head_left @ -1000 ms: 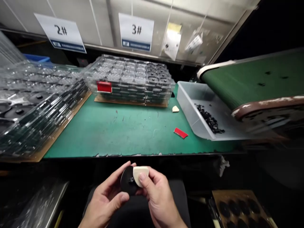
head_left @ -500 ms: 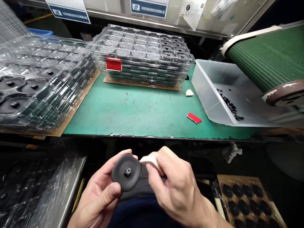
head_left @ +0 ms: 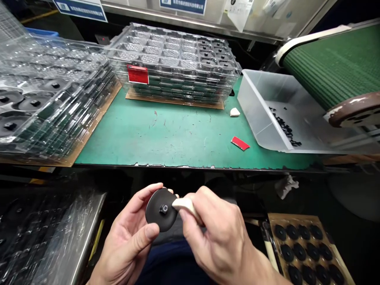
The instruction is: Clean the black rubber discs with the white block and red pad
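Between the thumb and fingers of my left hand (head_left: 130, 233) is a round black plastic disc (head_left: 156, 219) with a short square post at its centre. The disc faces me, slightly tilted. My right hand (head_left: 219, 233) is closed on a cream-white block (head_left: 187, 205) with a rounded tip, perhaps an eraser or polishing piece. Its tip meets the right edge of the disc. Both hands are over my lap, in front of the table edge. The part of the block inside my right fist is hidden.
A green table (head_left: 166, 138) carries clear tray stacks (head_left: 175, 79), (head_left: 74, 114). On it also lie a white chunk (head_left: 234, 112) and a red strip (head_left: 240, 143). A translucent bin (head_left: 255, 122) with small black bits stands beneath a green conveyor (head_left: 335, 67). Lower right, a brown tray (head_left: 297, 218) holds black discs.
The disc has turned and shifted a little to the right. The white block's tip now overlaps its right edge more. The whole view has moved slightly.
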A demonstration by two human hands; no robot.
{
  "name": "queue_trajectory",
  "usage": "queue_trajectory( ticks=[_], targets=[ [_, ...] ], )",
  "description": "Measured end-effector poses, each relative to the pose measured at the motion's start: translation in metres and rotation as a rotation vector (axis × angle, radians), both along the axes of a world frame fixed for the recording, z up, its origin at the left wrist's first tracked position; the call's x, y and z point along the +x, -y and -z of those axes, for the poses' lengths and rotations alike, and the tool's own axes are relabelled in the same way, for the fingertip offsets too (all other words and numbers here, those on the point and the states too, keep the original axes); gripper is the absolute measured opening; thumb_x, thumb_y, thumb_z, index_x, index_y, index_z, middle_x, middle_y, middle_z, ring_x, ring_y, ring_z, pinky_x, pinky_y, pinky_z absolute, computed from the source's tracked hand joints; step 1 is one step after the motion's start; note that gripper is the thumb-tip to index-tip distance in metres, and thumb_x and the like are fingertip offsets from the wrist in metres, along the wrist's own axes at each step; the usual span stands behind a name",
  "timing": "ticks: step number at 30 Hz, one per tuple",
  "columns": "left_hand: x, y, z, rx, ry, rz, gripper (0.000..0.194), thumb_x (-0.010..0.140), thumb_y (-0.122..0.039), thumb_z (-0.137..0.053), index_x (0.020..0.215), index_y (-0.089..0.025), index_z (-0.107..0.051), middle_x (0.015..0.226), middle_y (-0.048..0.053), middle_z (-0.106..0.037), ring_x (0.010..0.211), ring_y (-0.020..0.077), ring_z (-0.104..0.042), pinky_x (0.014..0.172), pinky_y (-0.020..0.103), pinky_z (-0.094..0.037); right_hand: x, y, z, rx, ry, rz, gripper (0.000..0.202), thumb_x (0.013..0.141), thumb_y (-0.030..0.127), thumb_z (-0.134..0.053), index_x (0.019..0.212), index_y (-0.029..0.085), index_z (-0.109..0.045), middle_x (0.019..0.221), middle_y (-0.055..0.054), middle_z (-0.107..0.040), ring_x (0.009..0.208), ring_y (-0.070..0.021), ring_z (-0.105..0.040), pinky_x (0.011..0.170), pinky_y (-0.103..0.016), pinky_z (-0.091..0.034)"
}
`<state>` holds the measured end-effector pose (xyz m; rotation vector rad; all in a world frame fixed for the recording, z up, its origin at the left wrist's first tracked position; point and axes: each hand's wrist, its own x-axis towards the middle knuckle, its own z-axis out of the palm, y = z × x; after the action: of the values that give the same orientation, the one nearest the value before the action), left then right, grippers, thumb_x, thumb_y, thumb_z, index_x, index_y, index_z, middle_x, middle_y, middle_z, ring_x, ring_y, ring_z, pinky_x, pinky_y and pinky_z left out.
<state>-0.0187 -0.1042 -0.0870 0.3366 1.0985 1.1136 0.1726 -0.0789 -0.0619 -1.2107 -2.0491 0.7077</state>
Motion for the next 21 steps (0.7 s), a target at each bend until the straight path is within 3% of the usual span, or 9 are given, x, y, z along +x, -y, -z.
queue_trajectory(
  ticks=[4,9,12,15,21],
  targets=[
    [0.001,0.001,0.001,-0.039,0.038,-0.01,0.068,0.076,-0.033,-0.099,0.139,-0.035,-0.074,0.138,0.006,-0.079,0.129,0.031,-0.071,0.102,0.027,-0.06,-0.001,0.002,0.003,0.02,-0.073,-0.031,0.012,0.098,0.015,-0.059,0.089,0.017,-0.067,0.076,0.001,-0.05,0.06,-0.012,-0.045,0.056,-0.031,-0.033],
    [0.0,0.0,-0.002,-0.086,0.104,-0.006,0.062,0.081,-0.033,-0.096,0.139,-0.03,-0.076,0.128,0.006,-0.084,0.122,0.0273,-0.076,0.102,0.025,-0.061,0.0,0.0,0.002,-0.013,-0.008,-0.008,0.022,0.102,0.013,-0.055,0.082,0.019,-0.061,0.077,0.002,-0.049,0.062,-0.0117,-0.045,0.059,-0.03,-0.034],
    [-0.001,-0.004,-0.009,-0.162,0.163,-0.017,0.062,0.081,-0.044,-0.095,0.139,-0.031,-0.076,0.125,0.007,-0.087,0.115,0.0276,-0.08,0.098,0.026,-0.063,0.0,0.001,0.001,0.026,0.041,-0.127,0.016,0.096,0.015,-0.058,0.081,0.02,-0.061,0.075,0.002,-0.05,0.061,-0.0123,-0.044,0.056,-0.031,-0.031],
    [-0.002,-0.009,-0.015,-0.152,0.106,-0.065,0.062,0.078,-0.051,-0.096,0.133,-0.028,-0.08,0.121,0.008,-0.088,0.111,0.027,-0.082,0.096,0.025,-0.064,0.002,0.001,-0.003,-0.072,0.083,-0.148,0.02,0.098,0.015,-0.058,0.079,0.021,-0.054,0.076,0.003,-0.05,0.062,-0.0113,-0.045,0.058,-0.03,-0.032],
    [-0.002,-0.011,-0.015,-0.135,0.12,-0.024,0.06,0.08,-0.042,-0.095,0.136,-0.032,-0.078,0.123,0.006,-0.087,0.113,0.0281,-0.081,0.098,0.028,-0.064,0.006,-0.004,-0.005,-0.012,0.024,-0.118,0.012,0.1,0.015,-0.058,0.089,0.019,-0.062,0.079,0.001,-0.051,0.065,-0.0123,-0.046,0.06,-0.031,-0.035]
  ],
)
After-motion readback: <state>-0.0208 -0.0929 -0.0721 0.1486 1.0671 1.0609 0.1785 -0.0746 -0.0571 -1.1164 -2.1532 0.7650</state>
